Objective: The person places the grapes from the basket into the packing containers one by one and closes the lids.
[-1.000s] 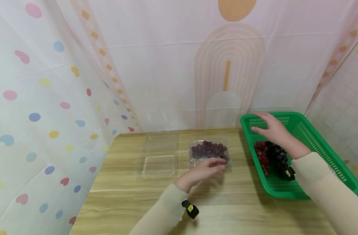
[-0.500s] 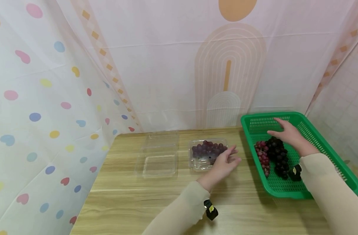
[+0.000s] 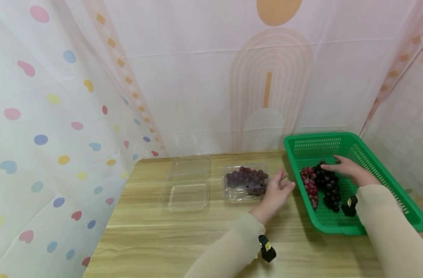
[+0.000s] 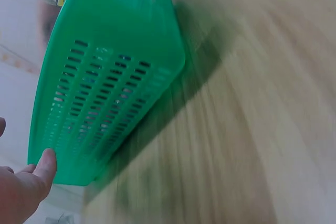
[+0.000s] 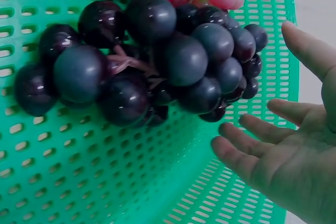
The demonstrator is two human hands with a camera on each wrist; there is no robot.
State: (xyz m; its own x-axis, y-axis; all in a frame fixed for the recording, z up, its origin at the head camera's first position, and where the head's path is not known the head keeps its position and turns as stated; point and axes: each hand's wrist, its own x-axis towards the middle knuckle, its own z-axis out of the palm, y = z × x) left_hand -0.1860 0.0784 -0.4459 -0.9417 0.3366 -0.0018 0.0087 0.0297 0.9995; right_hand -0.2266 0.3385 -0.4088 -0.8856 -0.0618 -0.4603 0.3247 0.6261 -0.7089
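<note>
Inside the green basket [image 3: 366, 154], a bunch of dark grapes [image 3: 331, 189] lies beside a bunch of red grapes [image 3: 309, 183]. My right hand [image 3: 352, 170] hovers at the far end of the dark bunch, fingers spread; in the right wrist view the fingertips [image 5: 223, 142] are close to the dark grapes. My left hand [image 3: 275, 195] is held over the table between the basket and a clear plastic clamshell box [image 3: 244, 197]. The left fingers are extended and hold nothing. Purple grapes [image 3: 246, 177] fill that box, partly behind the left hand.
A second clear clamshell [image 3: 187, 195] lies unfolded on the wooden table [image 3: 156, 243], left of the filled box. Printed curtains [image 3: 197, 77] rise behind the table and along its left side. The basket's raised wall [image 4: 115, 77] stands near the left hand.
My left hand has moved right, from in front of the grape box toward the basket. My right hand has shifted right and lowered into the basket beside the dark grapes.
</note>
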